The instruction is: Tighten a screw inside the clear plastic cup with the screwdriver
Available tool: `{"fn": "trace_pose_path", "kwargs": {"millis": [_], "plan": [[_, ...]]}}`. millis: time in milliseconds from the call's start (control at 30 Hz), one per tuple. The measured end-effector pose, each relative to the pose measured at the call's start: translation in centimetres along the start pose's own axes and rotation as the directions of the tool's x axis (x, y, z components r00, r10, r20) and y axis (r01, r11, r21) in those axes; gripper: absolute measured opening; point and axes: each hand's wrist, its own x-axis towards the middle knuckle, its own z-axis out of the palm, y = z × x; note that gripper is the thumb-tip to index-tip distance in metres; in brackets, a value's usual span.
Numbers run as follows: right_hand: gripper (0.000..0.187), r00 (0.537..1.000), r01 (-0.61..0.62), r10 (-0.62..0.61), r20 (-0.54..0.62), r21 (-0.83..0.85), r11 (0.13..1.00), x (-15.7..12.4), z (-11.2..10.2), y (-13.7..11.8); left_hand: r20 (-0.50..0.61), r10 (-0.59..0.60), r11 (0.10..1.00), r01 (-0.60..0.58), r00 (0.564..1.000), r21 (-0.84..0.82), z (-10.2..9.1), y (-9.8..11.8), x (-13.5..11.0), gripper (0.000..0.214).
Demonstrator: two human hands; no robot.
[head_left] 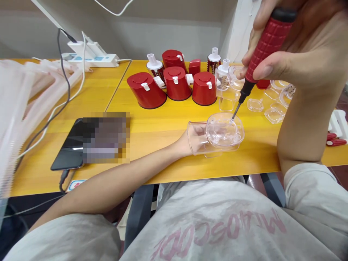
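My right hand [296,61] is wrapped round a screwdriver [268,47] with a red and black handle, held high and slanting down to the left. Its metal tip meets, or almost meets, the far right rim of a clear plastic container [225,131]. That container lies on its side, its oval end turned up towards me. Into its open left end reaches my left hand [197,137], which steadies it from inside. The fingers show only partly through the plastic. Whether a screw sits under the tip is too small to tell.
Several red housings [177,83] stand at the back beside grater drums [214,59] with white tops. Clear plastic parts [275,112] lie to the right, near white and red handles [337,139]. At left are a phone [71,145], cables, a power strip [106,60] and plastic bags [32,87].
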Motion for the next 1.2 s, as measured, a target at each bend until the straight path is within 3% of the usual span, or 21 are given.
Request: {"fn": "trace_pose_path", "kwargs": {"millis": [100,200,333,433,567,633,700,833,933,1200], "plan": [[0.045,0.997,-0.046,0.043,0.061,0.057,0.997,-0.1,0.2,-0.6,0.006,0.005,1.000,-0.005,1.000,-0.008,0.3,0.5,-0.1,0.055],[0.055,0.979,-0.169,0.156,0.132,0.092,0.981,-0.6,-0.1,-1.5,0.008,0.005,1.000,-0.005,1.000,0.006,0.5,1.0,-0.1,0.059],[0.060,0.950,-0.296,0.310,-0.017,0.261,0.919,-1.2,-0.1,-1.7,0.013,-0.014,1.000,0.014,1.000,0.015,0.5,1.1,-0.1,0.059],[0.073,0.901,-0.329,0.417,-0.118,0.438,0.837,-1.1,0.1,-0.8,0.013,-0.009,1.000,0.009,1.000,0.015,0.4,0.8,0.0,0.060],[0.090,0.865,-0.371,0.479,-0.151,0.452,0.811,-0.7,0.5,0.1,0.031,0.000,1.000,0.000,1.000,-0.006,0.5,0.7,0.0,0.059],[0.092,0.870,-0.363,0.463,-0.167,0.417,0.833,-0.6,0.9,0.2,0.035,-0.019,0.999,0.020,0.999,-0.026,0.6,0.8,0.0,0.059],[0.083,0.912,-0.298,0.370,-0.180,0.330,0.896,-0.6,1.4,-0.1,0.032,-0.035,0.998,0.036,0.999,-0.043,0.6,0.9,-0.1,0.059],[0.057,0.987,-0.146,0.153,-0.039,0.150,0.978,-0.9,1.5,-0.9,0.031,-0.047,0.997,0.048,0.998,-0.060,0.5,0.9,-0.1,0.058],[0.047,0.992,-0.122,0.120,0.028,0.135,0.983,-1.1,0.9,-1.0,0.022,-0.041,0.998,0.042,0.999,-0.047,0.3,0.9,-0.1,0.058],[0.055,0.987,-0.146,0.152,-0.054,0.107,0.983,-1.0,0.1,-0.6,0.013,-0.009,1.000,0.009,1.000,0.006,0.2,1.0,-0.1,0.057]]}}
